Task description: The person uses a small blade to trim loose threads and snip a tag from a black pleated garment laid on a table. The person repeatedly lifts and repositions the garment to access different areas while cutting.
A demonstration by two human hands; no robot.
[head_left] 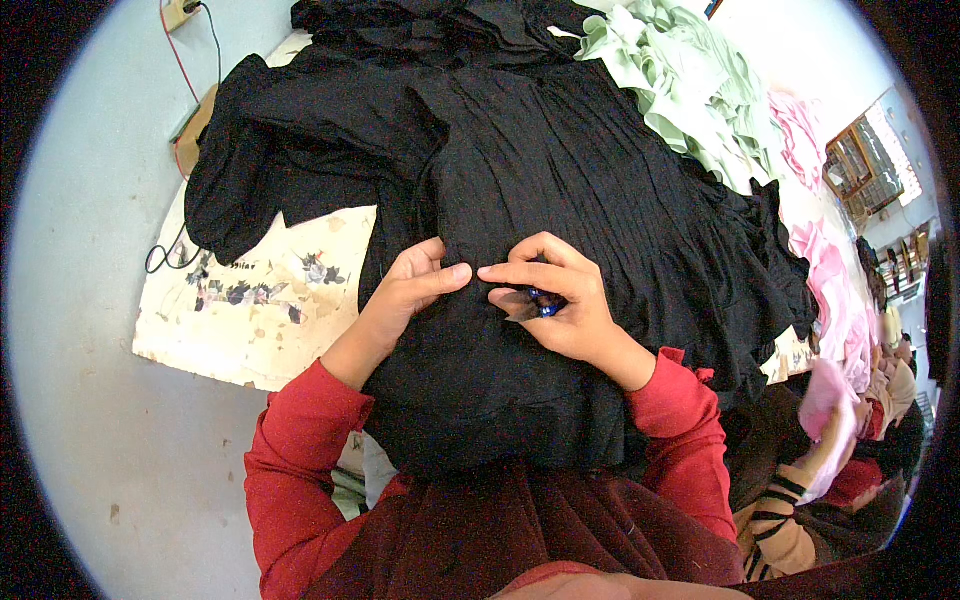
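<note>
A large black garment [540, 180] with fine creases is spread over the table and hangs over its near edge towards my lap. My left hand [415, 283] is closed, thumb against forefinger, pinching a bit of the black cloth. Just to its right, my right hand [575, 305] is curled round small blue-handled thread snips [545, 303], whose dark blades point left from under the fingers. The right forefinger reaches to the cloth beside my left thumb, and the two fingertips nearly meet. Whatever lies between those fingertips is too small to make out.
The pale table [230, 330] has a worn floral cover. Light green cloth [690, 90] and pink cloth [825, 270] lie along the right side. A co-worker in a striped sleeve [775, 520] handles pink fabric at the right. Cables [218, 45] run along the left wall.
</note>
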